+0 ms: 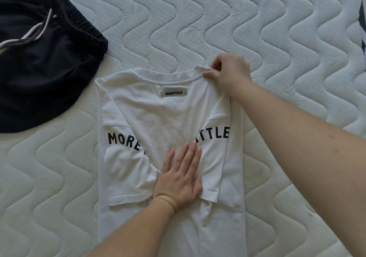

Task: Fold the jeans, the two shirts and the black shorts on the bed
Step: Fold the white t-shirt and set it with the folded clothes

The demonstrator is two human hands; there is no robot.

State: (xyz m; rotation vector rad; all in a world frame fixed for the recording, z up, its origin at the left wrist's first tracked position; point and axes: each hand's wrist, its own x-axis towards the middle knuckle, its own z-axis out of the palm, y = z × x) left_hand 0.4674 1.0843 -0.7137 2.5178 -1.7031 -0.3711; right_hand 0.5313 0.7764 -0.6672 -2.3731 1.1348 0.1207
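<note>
So we're mid-fold on the white shirt (164,118), which lies flat in the middle of the bed (277,29) with both sides and sleeves already turned in. Left hand (179,179) is spread flat, pressing the middle of the shirt down. Right hand (227,72) is pinching the collar at the far end. Next move, I reckon, is bringing one end over to the other, keeping the edges lined up. Black shorts (43,59) sit unfolded at the far left corner. No boxes or baskets anywhere in view.
</note>
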